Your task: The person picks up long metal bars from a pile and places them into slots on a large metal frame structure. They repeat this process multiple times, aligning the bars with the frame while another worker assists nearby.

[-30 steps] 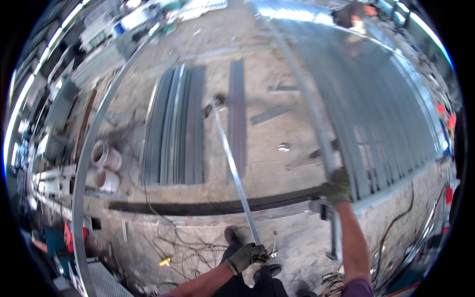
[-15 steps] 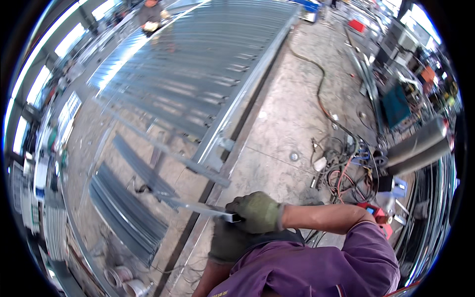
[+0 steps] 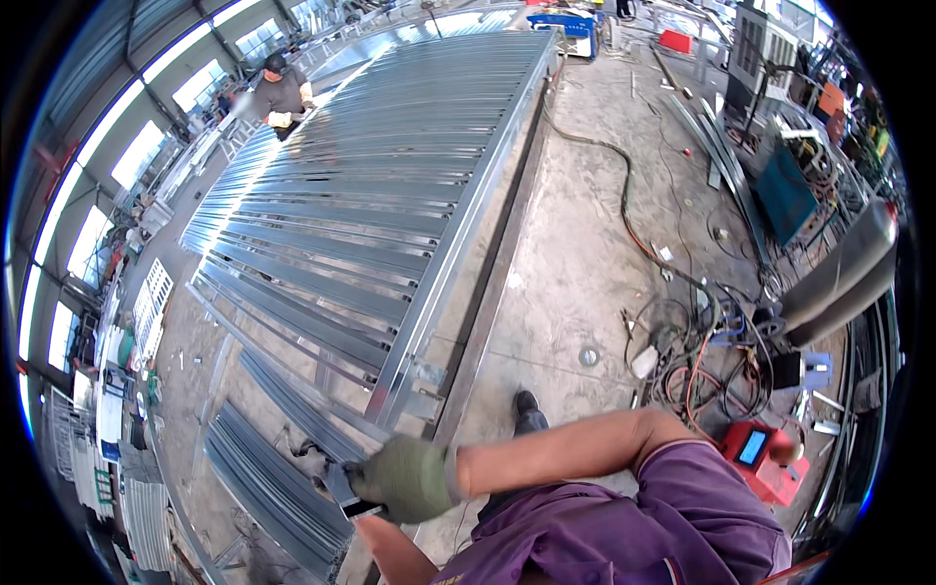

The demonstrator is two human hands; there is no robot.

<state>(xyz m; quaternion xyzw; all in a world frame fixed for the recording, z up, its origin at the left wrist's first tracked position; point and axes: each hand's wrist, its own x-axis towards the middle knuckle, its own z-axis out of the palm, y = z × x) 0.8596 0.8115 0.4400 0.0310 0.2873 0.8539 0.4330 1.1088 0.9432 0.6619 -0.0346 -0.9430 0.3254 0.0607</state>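
My right hand (image 3: 408, 478), in an olive-green glove, is closed on the end of a square metal tube (image 3: 349, 487) low in the picture. The tube's dark open end faces me; the rest of it foreshortens away. Under it reaches my left forearm (image 3: 392, 551); the left hand is mostly hidden behind the tube and the right glove, so its fingers do not show. Just beyond my hands lies the near corner of a large frame of parallel metal slats (image 3: 361, 253). A stack of grey metal slats (image 3: 268, 487) lies on the floor to the left.
Another person (image 3: 283, 93) stands at the frame's far left side. A hose (image 3: 624, 185) runs along the concrete floor to tangled cables (image 3: 682, 370). At the right are two gas cylinders (image 3: 843, 278) and a red machine with a small screen (image 3: 765, 463).
My right hand has moved left and down with the tube, whose end has swung toward me. The left hand has gone behind it. My view has tilted up, and a dark shoe now shows.
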